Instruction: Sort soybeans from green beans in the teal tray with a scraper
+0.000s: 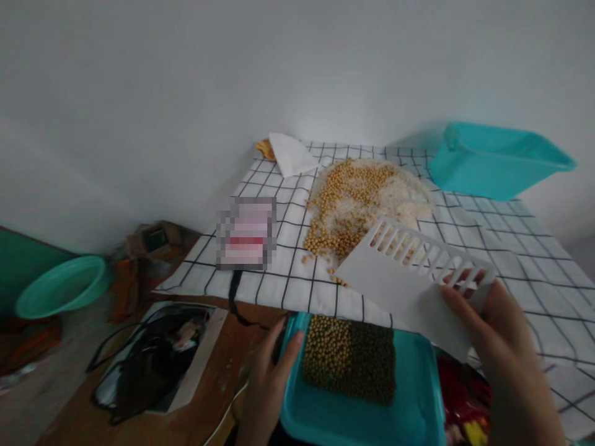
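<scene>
My left hand (272, 375) is closed around the left rim of a teal plastic bin (418, 396), thumb on top. Inside the bin lie yellow soybeans (326, 347) on the left and small dark green beans (374, 365) on the right. My right hand (495, 328) pinches the slotted end of a thin white plastic plate (395, 285), tilted over the table's near edge. Just beyond the plate, a heap of soybeans (344, 204) mixes with pale rice-like grains (404, 195) on the checked cloth (288, 288).
A second teal bin (502, 164) stands at the back right. On the cloth's left side is a phone-like item (246, 235), blurred out. A folded white paper (292, 155) lies at the back. Lower left are a black bag (149, 359) and a green basin (65, 288).
</scene>
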The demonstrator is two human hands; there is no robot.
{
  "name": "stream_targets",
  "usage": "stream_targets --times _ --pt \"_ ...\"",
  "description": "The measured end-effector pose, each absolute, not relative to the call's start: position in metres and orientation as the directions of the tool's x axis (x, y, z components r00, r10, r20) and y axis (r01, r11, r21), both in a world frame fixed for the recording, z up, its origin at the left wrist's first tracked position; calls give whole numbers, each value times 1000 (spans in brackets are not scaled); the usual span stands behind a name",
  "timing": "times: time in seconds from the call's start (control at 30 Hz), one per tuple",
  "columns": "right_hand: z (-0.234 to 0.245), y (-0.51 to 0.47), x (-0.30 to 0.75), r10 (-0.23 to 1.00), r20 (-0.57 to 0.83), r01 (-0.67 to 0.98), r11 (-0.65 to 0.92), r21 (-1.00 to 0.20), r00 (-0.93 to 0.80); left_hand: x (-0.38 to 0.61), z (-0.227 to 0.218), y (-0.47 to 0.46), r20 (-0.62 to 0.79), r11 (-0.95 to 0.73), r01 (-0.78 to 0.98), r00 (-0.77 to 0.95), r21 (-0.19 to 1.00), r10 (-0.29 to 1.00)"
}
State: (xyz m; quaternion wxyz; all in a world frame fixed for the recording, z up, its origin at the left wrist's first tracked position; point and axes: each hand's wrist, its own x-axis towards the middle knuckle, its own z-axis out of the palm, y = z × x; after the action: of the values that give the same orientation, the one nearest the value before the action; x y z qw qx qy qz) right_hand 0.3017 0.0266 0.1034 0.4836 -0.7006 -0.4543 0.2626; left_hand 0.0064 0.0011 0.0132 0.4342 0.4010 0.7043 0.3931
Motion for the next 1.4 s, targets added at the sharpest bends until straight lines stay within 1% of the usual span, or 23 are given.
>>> stream_targets --times 0.1,0.23,0.33,0.4,0.53,0.63,0.7,0.87,1.07,1.23,1.33,1.37,1.4 --pt "97 28 300 872 76 343 -109 -933 483 1 9 4 -314 364 202 -240 909 919" --pt "92 27 301 849 39 275 -127 -953 527 0 9 7 -334 390 195 -266 900 904" --pt "90 25 297 826 21 271 -160 -949 563 3 13 6 -320 366 167 -251 915 914" --pt "90 26 292 820 60 292 -134 -947 570 4 15 3 -292 337 156 -255 929 922" --pt "93 39 286 860 169 343 -7 -939 482 5 13 0 -298 352 176 -276 919 914" --pt "93 49 288 900 188 338 48 -940 394 4 11 -1 -334 385 172 -264 907 905" --pt "93 53 292 917 187 330 66 -942 352 4 10 0 -330 378 160 -263 912 907" --pt "96 57 297 946 143 290 55 -956 290 4 10 -1 -317 370 162 -281 915 906" --pt "95 51 304 964 -8 184 -59 -981 264 6 14 -1 -315 367 123 -313 922 896" --pt "98 42 304 965 -45 155 -88 -984 260 2 16 7 -397 441 130 -267 888 878" --pt "103 37 304 963 -122 131 -157 -979 241 -2 13 10 -410 455 125 -274 882 870" --pt "103 37 305 959 -131 132 -168 -977 252 -2 13 10 -407 451 124 -271 884 872" --pt "104 37 306 955 -99 149 -145 -978 280 -2 12 10 -406 449 126 -268 885 874"
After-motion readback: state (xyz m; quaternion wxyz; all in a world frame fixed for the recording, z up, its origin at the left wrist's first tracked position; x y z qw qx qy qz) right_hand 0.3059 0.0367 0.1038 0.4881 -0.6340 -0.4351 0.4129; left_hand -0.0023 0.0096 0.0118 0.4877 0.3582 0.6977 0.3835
